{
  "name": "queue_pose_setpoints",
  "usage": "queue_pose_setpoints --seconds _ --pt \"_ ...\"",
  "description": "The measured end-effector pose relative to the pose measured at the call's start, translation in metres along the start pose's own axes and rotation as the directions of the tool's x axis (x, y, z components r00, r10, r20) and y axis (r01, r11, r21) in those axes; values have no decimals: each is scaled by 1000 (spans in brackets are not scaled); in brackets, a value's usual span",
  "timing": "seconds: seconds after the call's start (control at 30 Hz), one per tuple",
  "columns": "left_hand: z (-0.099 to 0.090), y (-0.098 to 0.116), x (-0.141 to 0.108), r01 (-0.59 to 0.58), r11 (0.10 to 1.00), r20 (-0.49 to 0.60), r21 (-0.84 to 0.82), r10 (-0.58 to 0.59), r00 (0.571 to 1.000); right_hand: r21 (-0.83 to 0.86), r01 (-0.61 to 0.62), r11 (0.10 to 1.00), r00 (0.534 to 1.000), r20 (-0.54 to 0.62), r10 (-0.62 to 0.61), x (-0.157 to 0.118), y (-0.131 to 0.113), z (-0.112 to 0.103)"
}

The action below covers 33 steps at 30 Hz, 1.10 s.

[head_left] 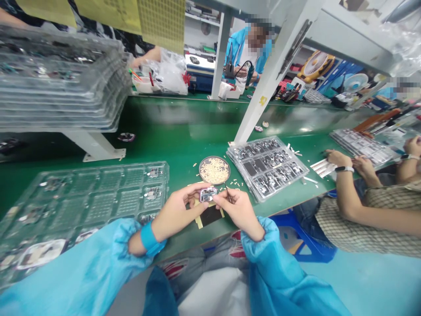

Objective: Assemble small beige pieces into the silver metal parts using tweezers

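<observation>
The left hand [182,202] pinched a small device [208,194] between thumb and fingers, above a dark pad [211,216] on the green bench [177,147]. The right hand [238,209] gripped a thin dark tool [227,189], its thumb at the device's edge. Just beyond, a round dish [214,157] held pale pieces [213,170], between a clear tray [101,198] and stacked trays [242,175].

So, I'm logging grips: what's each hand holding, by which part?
Left hand: small device, by its left end. Right hand: thin dark tool; grip point unclear.
</observation>
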<state>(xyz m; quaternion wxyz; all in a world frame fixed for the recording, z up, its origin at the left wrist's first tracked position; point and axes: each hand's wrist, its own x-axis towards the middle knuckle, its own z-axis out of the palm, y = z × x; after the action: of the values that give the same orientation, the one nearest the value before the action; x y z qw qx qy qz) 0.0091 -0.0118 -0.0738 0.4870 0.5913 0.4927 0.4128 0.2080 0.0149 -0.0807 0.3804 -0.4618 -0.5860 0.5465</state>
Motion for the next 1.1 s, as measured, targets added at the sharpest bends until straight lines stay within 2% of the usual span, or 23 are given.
queue_pose_setpoints --seconds 0.23,0.43,0.53,0.6,0.67,0.73,0.97,1.1 --pt "3 1 0 -36 981 -82 193 53 995 28 -26 999 1000 3 26 2 0 2" --pt "1 1 -2 -107 956 -88 274 136 987 17 -30 999 1000 3 30 3 -3 4" --pt "1 0 -2 -60 980 -102 192 81 992 21 -11 1000 999 -37 12 2 -3 5" --pt "2 -1 -1 -18 1000 -81 10 19 997 32 51 998 995 -82 -48 1 -3 7" --pt "2 -2 0 9 983 -38 -183 -17 999 53 122 991 988 -101 -116 0 -2 10" --pt "3 -2 1 20 964 -17 -266 -26 1000 79 151 985 985 -92 -143 0 -2 12" --pt "2 -6 0 -34 988 -42 -152 28 999 224 105 969 994 -3 -107 1 1 14" --pt "5 -5 -1 -82 991 -49 -108 77 996 269 84 960 996 -1 -87 4 2 19"
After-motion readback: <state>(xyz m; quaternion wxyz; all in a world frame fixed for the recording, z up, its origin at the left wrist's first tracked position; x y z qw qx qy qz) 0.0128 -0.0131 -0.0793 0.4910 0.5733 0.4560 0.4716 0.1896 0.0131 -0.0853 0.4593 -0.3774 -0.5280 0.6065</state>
